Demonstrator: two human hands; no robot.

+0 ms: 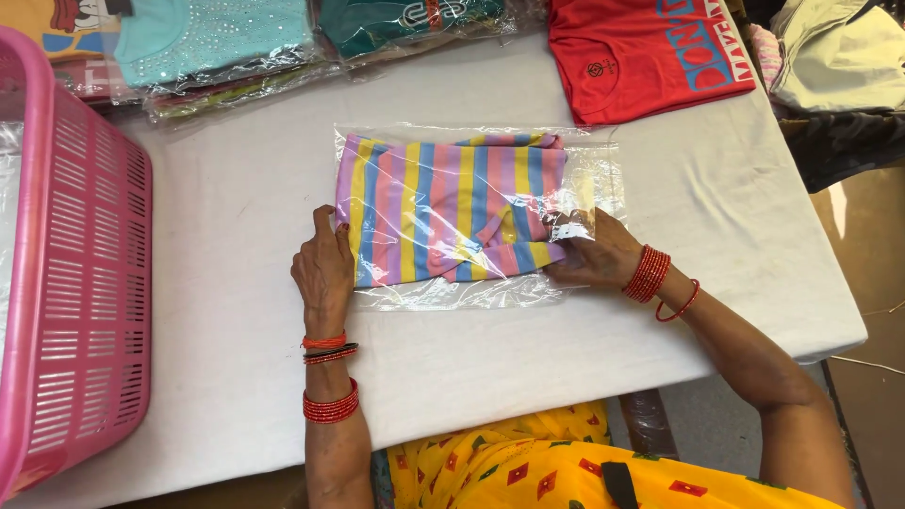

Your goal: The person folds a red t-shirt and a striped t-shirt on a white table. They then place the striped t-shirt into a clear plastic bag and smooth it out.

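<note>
A folded garment [452,207] with pink, yellow, blue and purple stripes lies inside a clear plastic bag [594,174] in the middle of the white table [236,226]. My left hand [323,269] rests flat on the bag's left end, fingers on the garment's edge. At the bag's right end my right hand [594,254] grips the plastic and the garment's lower right corner. Red bangles ring both wrists.
A pink slotted plastic basket [75,273] stands at the left. Bagged folded clothes [212,42] line the far edge, with a red printed shirt [650,52] at the far right. The table's right edge drops to the floor [872,254].
</note>
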